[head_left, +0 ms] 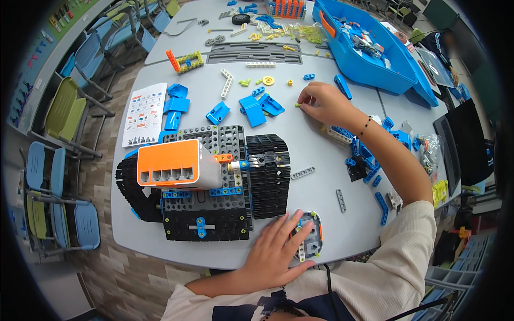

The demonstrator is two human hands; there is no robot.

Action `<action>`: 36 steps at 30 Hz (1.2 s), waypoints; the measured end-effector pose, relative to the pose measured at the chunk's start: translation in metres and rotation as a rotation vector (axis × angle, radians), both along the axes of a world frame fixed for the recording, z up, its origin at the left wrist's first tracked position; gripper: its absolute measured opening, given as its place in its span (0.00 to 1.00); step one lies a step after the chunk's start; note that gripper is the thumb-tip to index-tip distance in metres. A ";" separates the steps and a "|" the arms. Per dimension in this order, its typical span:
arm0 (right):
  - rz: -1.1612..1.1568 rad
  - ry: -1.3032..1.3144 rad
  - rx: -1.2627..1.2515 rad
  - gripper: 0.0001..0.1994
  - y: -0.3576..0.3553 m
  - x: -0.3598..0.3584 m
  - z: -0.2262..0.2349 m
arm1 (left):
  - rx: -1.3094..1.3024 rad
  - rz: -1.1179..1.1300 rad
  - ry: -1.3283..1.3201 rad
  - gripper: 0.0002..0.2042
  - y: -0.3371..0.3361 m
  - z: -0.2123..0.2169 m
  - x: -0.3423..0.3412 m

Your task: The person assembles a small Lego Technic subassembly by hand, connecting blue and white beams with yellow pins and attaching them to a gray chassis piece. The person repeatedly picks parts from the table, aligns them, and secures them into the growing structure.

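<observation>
My left hand (276, 251) lies with its fingers spread, the fingertips resting on a grey and white building-set module (316, 241) with an orange edge at the table's near side. Further off, my right hand (329, 104) pinches a small yellow-green connector peg (299, 105) between thumb and finger, low over the table. Left of my hands stands a tracked vehicle model (206, 222) with black treads, grey plates and a white and orange block (176, 166) on top. Blue panels (252, 111), a yellow pulley wheel (268, 81) and a white angled beam (227, 83) lie beyond the model.
A blue storage bin (369, 67) with parts stands at the far right. Loose blue pieces (367, 155) and a bag of parts (430, 152) lie under and beside my right forearm, near a laptop (447, 150). A printed sheet (145, 115) lies at the left; chairs (85, 59) stand beyond the table.
</observation>
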State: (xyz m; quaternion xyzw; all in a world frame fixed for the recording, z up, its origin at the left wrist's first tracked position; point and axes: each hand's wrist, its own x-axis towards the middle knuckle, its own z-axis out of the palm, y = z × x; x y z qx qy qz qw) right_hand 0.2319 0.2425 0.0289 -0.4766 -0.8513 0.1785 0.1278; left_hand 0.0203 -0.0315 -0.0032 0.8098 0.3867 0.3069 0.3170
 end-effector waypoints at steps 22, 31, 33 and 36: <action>-0.065 0.042 0.235 0.10 0.082 -0.053 0.010 | -0.023 -0.020 0.039 0.39 0.000 -0.001 0.000; -0.113 0.026 0.256 0.08 0.108 -0.062 -0.006 | -0.029 -0.030 0.024 0.40 0.002 0.000 -0.002; -0.160 0.180 0.238 0.09 0.119 -0.047 0.002 | -0.029 -0.032 0.016 0.40 0.002 -0.001 -0.001; -0.338 0.239 0.027 0.11 0.127 -0.016 0.015 | -0.023 -0.033 0.008 0.40 0.002 -0.001 -0.001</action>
